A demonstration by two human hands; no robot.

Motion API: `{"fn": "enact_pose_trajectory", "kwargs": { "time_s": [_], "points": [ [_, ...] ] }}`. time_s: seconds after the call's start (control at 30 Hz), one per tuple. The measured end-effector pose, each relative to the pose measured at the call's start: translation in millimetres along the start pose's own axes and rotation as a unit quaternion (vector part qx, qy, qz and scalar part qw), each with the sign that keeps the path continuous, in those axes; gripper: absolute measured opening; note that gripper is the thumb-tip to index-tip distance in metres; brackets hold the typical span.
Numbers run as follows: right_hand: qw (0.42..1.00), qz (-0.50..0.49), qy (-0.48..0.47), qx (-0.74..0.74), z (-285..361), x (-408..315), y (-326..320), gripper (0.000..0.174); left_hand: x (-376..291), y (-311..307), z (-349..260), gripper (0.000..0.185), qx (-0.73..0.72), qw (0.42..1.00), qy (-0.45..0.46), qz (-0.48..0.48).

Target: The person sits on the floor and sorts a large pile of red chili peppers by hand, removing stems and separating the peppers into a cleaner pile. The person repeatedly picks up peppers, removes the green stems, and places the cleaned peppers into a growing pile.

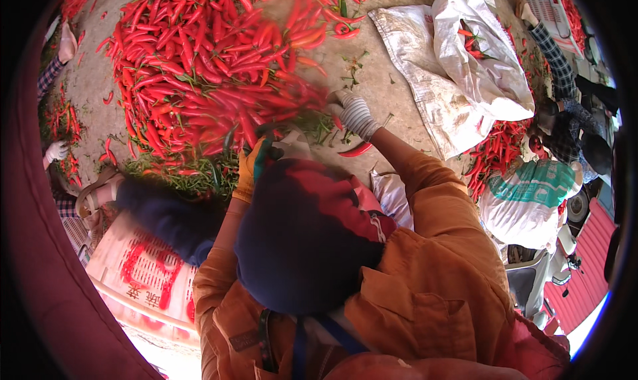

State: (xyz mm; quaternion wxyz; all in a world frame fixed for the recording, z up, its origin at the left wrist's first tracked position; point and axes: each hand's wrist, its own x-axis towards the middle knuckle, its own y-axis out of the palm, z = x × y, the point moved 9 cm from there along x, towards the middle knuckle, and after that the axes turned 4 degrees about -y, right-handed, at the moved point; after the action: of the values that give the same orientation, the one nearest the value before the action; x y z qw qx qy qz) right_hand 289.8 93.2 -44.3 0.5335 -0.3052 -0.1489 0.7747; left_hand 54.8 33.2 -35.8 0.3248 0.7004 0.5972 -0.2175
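A large heap of red chilli peppers (199, 66) spreads over the concrete ground before me, several of them blurred by motion. My left hand (253, 166), in an orange and green glove, curls at the heap's near edge beside a blurred dark band; what it grips is unclear. My right hand (354, 113) wears a white ribbed glove, its fingers bent at the heap's right edge. A loose chilli (356, 149) lies below that wrist. Green stalks (184, 180) are piled to the left of my left hand. My dark-clad knee (309, 240) hides the ground between my arms.
A dirty white woven sack (413, 76) lies at the right. Beyond it stands a filled white and green sack (528, 200), near a parked scooter (538, 275). A plastic crate (144, 270) is at lower left. Other people (573, 135) work at both sides; a gloved hand (57, 150) shows at left.
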Motion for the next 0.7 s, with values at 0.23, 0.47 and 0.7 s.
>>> {"fn": "enact_pose_trajectory", "kwargs": {
  "time_s": [0.23,0.47,0.7],
  "points": [
    [0.929,-0.106,-0.051,0.351,75.2,-13.1,27.2,0.022,26.1,57.1,-19.8,0.056,0.252,0.958,0.107,0.084],
    [0.973,-0.024,-0.044,-0.226,65.7,92.3,38.0,0.024,15.2,-9.7,5.1,0.028,0.082,0.996,0.007,0.039],
    [0.902,0.079,-0.078,-0.417,48.4,132.3,57.1,0.020,-22.4,2.8,-52.0,0.015,0.448,0.818,0.360,0.018]
  ]
}}
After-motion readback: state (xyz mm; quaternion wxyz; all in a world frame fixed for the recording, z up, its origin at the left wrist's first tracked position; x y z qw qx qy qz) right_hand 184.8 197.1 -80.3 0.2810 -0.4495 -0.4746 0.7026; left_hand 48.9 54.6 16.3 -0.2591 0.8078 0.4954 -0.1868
